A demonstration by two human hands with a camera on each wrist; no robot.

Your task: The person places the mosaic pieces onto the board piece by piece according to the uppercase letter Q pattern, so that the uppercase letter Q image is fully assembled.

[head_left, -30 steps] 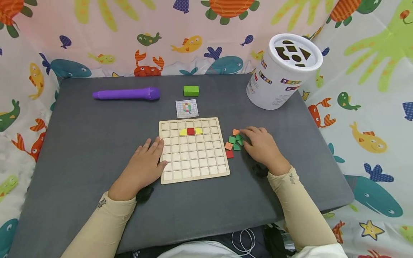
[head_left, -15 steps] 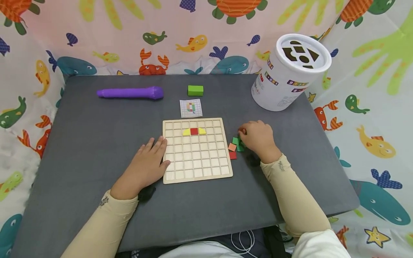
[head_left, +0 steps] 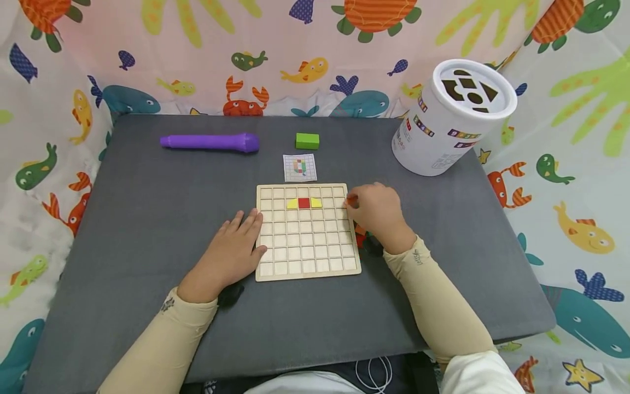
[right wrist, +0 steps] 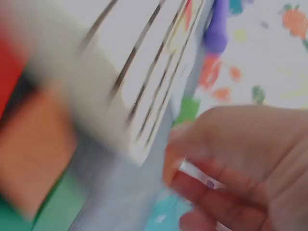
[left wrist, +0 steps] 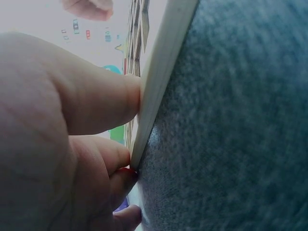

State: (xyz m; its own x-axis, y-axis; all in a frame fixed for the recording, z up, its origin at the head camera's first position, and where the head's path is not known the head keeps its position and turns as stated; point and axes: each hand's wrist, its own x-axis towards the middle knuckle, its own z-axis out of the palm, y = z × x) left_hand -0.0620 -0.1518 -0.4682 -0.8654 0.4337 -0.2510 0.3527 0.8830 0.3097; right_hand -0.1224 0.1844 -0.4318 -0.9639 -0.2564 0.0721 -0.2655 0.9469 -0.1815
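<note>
A wooden grid board (head_left: 307,241) lies on the table. In its upper rows a red tile (head_left: 304,203) sits between two yellow tiles (head_left: 292,203). My left hand (head_left: 226,254) rests with extended fingers on the board's left edge; the left wrist view shows the thumb against the rim. Between thumb and fingers, my right hand (head_left: 378,213) pinches a small orange tile (right wrist: 171,163) by the board's upper right edge. Beneath that hand, partly hidden, lie loose tiles: another orange one (right wrist: 36,149), a red one (right wrist: 9,67) and green ones (right wrist: 62,207), blurred in the right wrist view.
A small printed pattern card (head_left: 299,167) lies beyond the board, with a green block (head_left: 307,141) behind it. To the left is a purple stick-like object (head_left: 209,142). A white bucket (head_left: 443,137) with shaped holes in its lid stands at the back right.
My right hand has taken an orange tile from the pile and carried it left to the board's edge. The left hand stays on the board. The head view has shifted slightly.
</note>
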